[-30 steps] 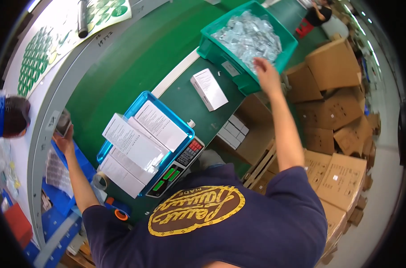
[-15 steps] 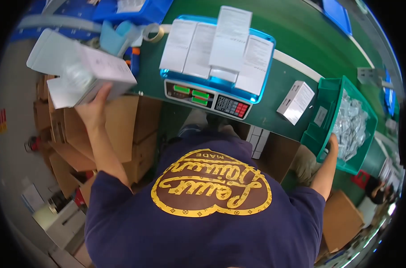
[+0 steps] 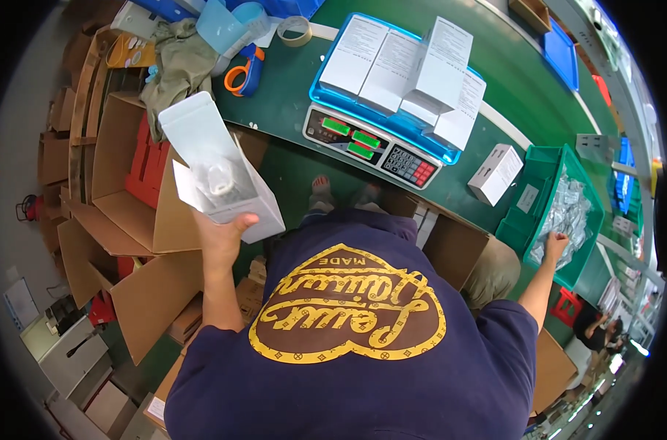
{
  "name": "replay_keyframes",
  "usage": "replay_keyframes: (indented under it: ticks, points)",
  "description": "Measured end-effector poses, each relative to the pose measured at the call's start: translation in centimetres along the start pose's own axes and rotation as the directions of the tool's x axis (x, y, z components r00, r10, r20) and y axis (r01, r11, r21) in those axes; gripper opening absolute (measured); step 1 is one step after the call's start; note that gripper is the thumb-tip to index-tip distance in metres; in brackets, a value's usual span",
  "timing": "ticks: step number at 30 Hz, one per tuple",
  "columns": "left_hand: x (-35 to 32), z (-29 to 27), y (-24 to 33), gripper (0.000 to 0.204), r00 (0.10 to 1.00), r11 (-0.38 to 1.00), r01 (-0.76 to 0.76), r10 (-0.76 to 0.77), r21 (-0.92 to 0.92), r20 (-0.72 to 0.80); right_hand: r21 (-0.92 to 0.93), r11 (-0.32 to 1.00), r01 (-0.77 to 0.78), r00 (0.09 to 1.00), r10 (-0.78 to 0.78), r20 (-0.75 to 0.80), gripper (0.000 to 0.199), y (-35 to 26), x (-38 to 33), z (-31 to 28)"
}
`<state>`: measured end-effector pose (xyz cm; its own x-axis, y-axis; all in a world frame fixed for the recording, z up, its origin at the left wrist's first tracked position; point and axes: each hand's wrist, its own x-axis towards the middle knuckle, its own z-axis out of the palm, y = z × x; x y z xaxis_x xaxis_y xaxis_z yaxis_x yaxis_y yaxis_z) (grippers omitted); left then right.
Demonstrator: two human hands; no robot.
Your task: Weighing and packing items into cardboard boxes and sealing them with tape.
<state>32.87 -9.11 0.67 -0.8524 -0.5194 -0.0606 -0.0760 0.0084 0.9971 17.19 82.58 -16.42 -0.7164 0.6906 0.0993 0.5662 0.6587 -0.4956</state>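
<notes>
My left hand [image 3: 223, 238] is closed round the lower side of a white carton [image 3: 256, 209], which is tilted with its top flap raised. Inside the carton lies something pale in clear plastic wrapping [image 3: 220, 180]. At the right, my right hand [image 3: 556, 248] is at the green bin [image 3: 515, 220], its fingers pinched together over the many small clear plastic packets [image 3: 570, 209]. Whatever those fingers grip is too small to make out. A closed white carton [image 3: 496, 174] lies on the table just left of the bin.
Several white cartons [image 3: 355, 55] rest on a digital scale [image 3: 370, 147] with a blue tray, one on top of the others. Behind my left hand are a tape roll [image 3: 294, 31], an orange-and-blue tape dispenser [image 3: 244, 73] and a grey cloth [image 3: 179, 62]. Open cardboard boxes [image 3: 121, 161] stand at the left.
My left hand has brought the open carton rightward and lower, closer to my body. My right hand has moved from the bin's near edge in over the packets. The view has shifted.
</notes>
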Motion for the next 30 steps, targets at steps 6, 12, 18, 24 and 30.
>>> replay_keyframes:
  ticks: [6,12,18,24,30]
  points:
    - [-1.7,-1.3,-2.1,0.129,0.991,0.958,-0.11,0.128,0.266,-0.05,-0.142,0.989,0.045,0.995,-0.057,-0.086,0.036,-7.4,-6.0,-1.5]
    - [-0.3,0.0,-1.8,0.123,0.953,0.897,-0.302,0.296,0.322,0.069,0.729,0.652,0.208,0.946,-0.325,0.02,0.032,-36.3,-25.0,-6.9]
    - [0.7,3.4,0.0,0.123,0.847,0.788,-0.53,0.472,0.314,0.244,0.926,0.209,0.313,0.348,-0.933,0.093,0.02,-55.1,-45.6,-6.6]
    - [-0.2,5.3,2.6,0.121,0.815,0.741,-0.578,0.508,0.341,0.278,0.827,0.222,0.516,0.279,-0.957,0.083,0.023,-57.4,-50.7,-4.5]
    - [-1.4,3.4,0.7,0.129,0.899,0.9,-0.406,0.361,0.16,0.248,0.754,0.178,0.632,0.029,-0.978,0.206,0.066,-56.2,-50.0,-5.5]
